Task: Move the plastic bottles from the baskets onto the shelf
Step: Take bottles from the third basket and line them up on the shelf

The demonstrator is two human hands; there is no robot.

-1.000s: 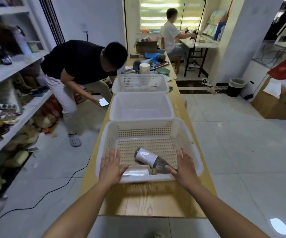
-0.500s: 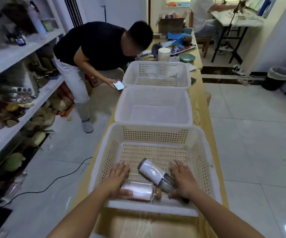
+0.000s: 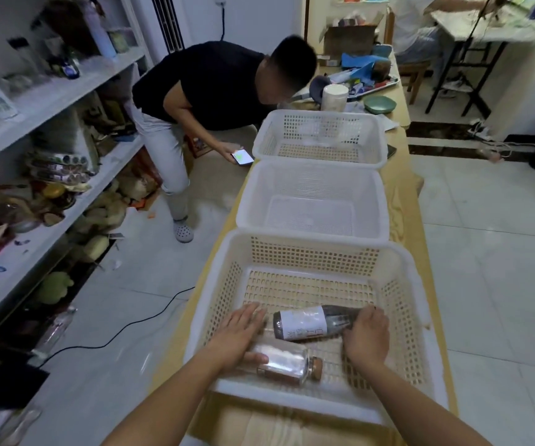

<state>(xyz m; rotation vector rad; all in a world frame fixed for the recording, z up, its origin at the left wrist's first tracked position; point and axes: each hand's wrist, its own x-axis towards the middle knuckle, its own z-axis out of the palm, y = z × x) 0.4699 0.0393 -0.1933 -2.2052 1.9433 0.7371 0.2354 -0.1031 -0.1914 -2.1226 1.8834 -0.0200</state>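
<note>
Two bottles lie in the nearest white basket [image 3: 311,249]. A clear bottle with a cork stopper [image 3: 287,363] rests by the front wall, and my left hand [image 3: 239,334] lies on its base end with the thumb curled round it. A dark bottle with a white label [image 3: 311,323] lies on its side behind it. My right hand [image 3: 366,338] grips that bottle's neck end. The shelf [image 3: 50,101] stands to the left, crowded with objects.
Two more white baskets [image 3: 314,233] [image 3: 321,162] sit farther along the narrow wooden table [image 3: 404,201]. A person in a black shirt bends over a phone [image 3: 242,157] between table and shelf. A black cable [image 3: 124,329] runs across the floor.
Both hands went from the basket's front rim down inside it. The left hand settled on the clear bottle. The right hand took the dark bottle's neck and swung that bottle to lie more sideways.
</note>
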